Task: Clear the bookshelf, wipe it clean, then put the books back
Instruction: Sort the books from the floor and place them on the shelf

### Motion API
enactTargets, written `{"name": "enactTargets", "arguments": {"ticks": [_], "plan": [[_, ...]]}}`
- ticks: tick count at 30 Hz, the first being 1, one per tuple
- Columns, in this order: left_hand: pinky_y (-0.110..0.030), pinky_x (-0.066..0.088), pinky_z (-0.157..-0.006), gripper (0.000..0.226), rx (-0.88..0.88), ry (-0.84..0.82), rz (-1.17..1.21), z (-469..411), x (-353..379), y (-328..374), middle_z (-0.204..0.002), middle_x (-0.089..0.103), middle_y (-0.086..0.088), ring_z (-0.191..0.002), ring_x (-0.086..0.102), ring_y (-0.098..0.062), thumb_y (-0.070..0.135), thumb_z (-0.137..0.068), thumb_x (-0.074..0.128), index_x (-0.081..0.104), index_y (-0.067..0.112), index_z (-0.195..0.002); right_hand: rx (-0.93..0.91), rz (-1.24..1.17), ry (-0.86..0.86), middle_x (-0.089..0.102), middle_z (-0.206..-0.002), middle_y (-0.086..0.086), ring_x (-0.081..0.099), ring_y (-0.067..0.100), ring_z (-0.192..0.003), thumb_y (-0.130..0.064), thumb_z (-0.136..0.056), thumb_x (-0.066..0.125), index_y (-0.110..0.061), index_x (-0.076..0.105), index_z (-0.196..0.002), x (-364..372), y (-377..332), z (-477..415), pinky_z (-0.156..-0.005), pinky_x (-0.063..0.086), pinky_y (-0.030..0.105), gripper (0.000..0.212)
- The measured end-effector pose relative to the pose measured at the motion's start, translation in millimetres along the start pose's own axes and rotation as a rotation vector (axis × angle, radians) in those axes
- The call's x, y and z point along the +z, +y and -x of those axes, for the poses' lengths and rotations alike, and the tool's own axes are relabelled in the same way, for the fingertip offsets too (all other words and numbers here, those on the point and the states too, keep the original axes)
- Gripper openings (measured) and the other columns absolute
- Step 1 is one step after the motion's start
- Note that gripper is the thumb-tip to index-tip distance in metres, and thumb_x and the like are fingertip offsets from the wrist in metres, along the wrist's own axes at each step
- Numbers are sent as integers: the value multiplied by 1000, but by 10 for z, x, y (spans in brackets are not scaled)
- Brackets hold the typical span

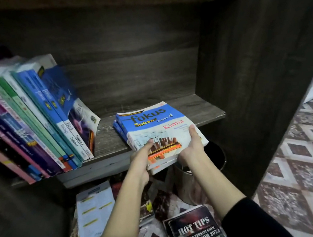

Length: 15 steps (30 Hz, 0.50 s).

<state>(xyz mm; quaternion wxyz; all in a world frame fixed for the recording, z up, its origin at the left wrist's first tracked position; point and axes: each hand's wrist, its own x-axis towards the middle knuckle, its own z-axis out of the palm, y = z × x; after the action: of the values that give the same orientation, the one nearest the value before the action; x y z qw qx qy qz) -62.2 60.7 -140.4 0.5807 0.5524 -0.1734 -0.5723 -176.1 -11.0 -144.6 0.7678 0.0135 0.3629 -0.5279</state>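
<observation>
A small flat stack of glossy paperback workbooks (152,123), its top cover blue above and white below, lies with its far end on the dark wood-grain shelf board (200,108) and its near end jutting past the front edge. The left hand (142,160) and right hand (192,145) each grasp a near corner, thumbs laid on the cover and fingers tucked under, a grip that suits sliding a limp, slippery pile as one block so that it does not fan out. Whether the stack is going in or coming out cannot be told from this moment. On the left of the same board a row of thin blue, green, purple and pink softcover books (37,119) leans over to the left, with nothing visible propping its open side. The bare strip of board between row and stack shows pale specks, possibly dust. Below, a black paperback with white lettering (195,231) and a white printed booklet (94,211) lie flat on the diamond-patterned floor (308,157), beside a shiny metal cylindrical bin (189,186).
</observation>
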Motion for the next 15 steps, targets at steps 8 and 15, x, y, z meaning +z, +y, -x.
{"name": "enactTargets", "arguments": {"ticks": [8,15], "plan": [[-36,59,-64,22,-69,-54,97,-14,-55,-34,-107,70,-13,-89,68,-25,19,-91,61,64,11,-111,-183,200,164,69,-105,21,70,40,-84,-15,-70,84,-7,47,-126,-95,-52,-230,-71,53,65,67],[-34,58,-61,22,-79,-31,119,7,-35,1,-100,70,-11,-79,68,-22,17,-90,63,63,10,-111,-1299,1331,16,17,-157,6,19,19,-144,-70,-74,57,-27,16,-150,-628,-173,44,-115,18,40,97]]}}
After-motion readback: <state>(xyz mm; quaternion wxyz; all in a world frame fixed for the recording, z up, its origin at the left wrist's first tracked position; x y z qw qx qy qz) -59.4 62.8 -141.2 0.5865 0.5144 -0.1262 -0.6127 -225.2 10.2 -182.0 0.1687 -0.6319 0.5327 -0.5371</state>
